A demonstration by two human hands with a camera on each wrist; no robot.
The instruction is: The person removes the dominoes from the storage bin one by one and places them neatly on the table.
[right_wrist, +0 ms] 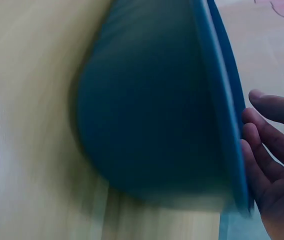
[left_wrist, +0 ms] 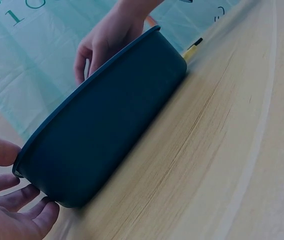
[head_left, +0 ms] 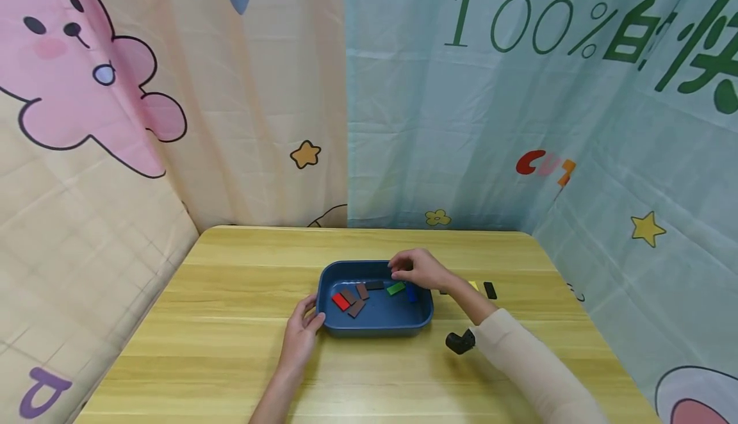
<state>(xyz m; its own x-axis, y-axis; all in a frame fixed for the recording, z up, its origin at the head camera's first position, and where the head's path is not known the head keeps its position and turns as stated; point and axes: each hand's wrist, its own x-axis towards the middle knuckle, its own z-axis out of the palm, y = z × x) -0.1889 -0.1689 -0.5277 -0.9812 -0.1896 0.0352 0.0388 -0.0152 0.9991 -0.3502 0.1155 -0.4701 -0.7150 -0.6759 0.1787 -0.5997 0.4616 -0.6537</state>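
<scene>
A dark blue rectangular plastic basin [head_left: 375,332] sits on the table with several small flat blocks inside. My left hand [head_left: 302,331] grips the basin's left end, thumb at the rim and fingers against the outer wall. Over the back right corner hovers my right hand [head_left: 423,269]; in the right wrist view its thumb and fingers are apart with nothing visible between them. Below it lie a green block [head_left: 396,288] and a blue block [head_left: 412,293]. Further left are a black block [head_left: 375,285], brown blocks [head_left: 356,309] and a red block [head_left: 341,301].
On the wooden table [head_left: 230,347], right of the basin, lie a yellow block [head_left: 474,285] and a black block [head_left: 490,290], partly behind the right forearm. A small black device [head_left: 460,342] shows beside the right sleeve. Printed curtains [head_left: 438,123] surround the table's back and sides.
</scene>
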